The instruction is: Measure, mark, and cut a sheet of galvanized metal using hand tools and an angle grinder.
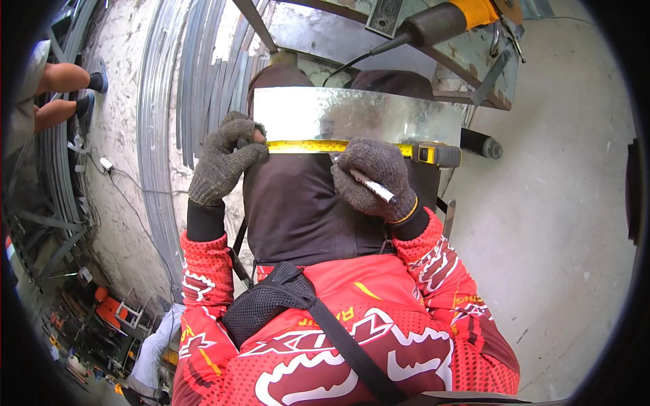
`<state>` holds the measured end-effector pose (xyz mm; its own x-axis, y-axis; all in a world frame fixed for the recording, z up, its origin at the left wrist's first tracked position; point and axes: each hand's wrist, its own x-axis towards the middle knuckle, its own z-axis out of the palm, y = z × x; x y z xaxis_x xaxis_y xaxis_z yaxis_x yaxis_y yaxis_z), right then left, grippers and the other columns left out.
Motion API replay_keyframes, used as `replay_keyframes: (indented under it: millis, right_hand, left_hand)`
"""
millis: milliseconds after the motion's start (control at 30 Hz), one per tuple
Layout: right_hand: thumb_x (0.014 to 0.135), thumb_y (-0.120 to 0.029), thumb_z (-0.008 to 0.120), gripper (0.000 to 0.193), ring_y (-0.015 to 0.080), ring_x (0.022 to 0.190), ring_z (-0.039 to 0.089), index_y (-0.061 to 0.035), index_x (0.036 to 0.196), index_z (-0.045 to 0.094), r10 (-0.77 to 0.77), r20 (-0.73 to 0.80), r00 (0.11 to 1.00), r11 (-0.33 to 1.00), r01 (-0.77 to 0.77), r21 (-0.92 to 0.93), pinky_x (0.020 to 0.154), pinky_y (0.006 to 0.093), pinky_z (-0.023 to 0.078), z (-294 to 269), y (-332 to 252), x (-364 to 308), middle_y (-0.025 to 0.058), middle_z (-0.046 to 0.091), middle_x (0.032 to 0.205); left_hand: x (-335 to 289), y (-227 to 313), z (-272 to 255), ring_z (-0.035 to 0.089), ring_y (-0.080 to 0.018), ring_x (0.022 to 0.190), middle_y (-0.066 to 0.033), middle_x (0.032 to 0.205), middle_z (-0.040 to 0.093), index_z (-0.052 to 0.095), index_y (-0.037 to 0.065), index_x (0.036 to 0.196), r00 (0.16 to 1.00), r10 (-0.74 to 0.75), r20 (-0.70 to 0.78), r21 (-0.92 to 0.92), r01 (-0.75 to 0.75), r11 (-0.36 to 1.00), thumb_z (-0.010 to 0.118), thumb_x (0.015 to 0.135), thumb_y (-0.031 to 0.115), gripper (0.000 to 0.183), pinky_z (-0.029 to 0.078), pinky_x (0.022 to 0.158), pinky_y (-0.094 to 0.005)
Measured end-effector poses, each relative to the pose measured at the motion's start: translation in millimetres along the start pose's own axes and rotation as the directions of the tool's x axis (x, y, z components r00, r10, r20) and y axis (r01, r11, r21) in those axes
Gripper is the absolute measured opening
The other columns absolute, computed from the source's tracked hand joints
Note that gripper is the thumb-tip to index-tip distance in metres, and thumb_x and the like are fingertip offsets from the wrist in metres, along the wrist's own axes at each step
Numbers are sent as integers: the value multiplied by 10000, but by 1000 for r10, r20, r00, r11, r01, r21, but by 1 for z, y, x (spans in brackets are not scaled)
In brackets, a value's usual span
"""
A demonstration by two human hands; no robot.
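Metal sheet point(359, 111): lies across your lap point(298, 210), tape measure point(308, 147) along its near edge.
Left hand point(229, 154): gloved, pinching the tape measure's end at the sheet's left edge.
Right hand point(376, 177): gloved, curled around a white marker point(374, 187).
Bag point(274, 304): black mesh, worn by you; contents hidden.
Bench point(470, 57): ahead, bearing a power tool point(437, 26).
Floor point(555, 203): grey, metal strips point(159, 122) leftward.

Your gloved left hand point(229, 155) is closed in a pinch at your lap's point(305, 210) left edge, one bare fingertip point(259, 136) showing; your gloved right hand point(374, 174) curls palm-down, fingertips seemingly tucked under. Both forearms point(206, 271) extend forward.
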<state>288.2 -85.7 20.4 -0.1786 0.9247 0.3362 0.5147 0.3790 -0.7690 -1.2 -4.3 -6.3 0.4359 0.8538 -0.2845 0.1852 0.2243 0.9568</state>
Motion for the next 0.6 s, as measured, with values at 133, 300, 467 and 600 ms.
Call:
replay_keyframes:
  millis: [133,300,467,600]
  right_hand:
    - [788,-21,799,204,362,780,700,-37,963,696,55,-63,997,995,-49,90,699,429,569,-5,-10,7,154,698,888]
    - [829,20,787,249,321,874,723,-53,1063,746,-61,-271,961,964,-14,-266,764,394,583,-70,-25,14,136,731,974]
    - [804,-131,870,493,326,1071,667,-24,1236,659,86,-253,964,847,-205,-491,927,432,528,-104,-2,-7,160,691,1160]
    - [756,-242,928,675,370,1146,647,-29,1311,610,283,-291,914,801,-392,-453,983,468,515,-93,2,-31,182,655,1254]
  left_hand:
    - [-1,2,1,581,-159,950,-58,1005,575,675,1,942,1000,-6,-10,32,6,999,753,795,-67,180,496,860,-301]
    - [2,5,3,529,-96,796,-45,965,611,705,-11,971,998,56,-7,103,-55,993,760,817,25,168,447,752,-257]
    - [-3,6,3,530,-96,789,-31,951,607,688,-11,990,999,5,-36,51,-3,999,758,834,26,175,456,750,-263]
    - [-4,11,6,508,-76,796,3,918,562,644,33,1095,993,-44,-110,101,56,993,767,855,40,270,469,756,-266]
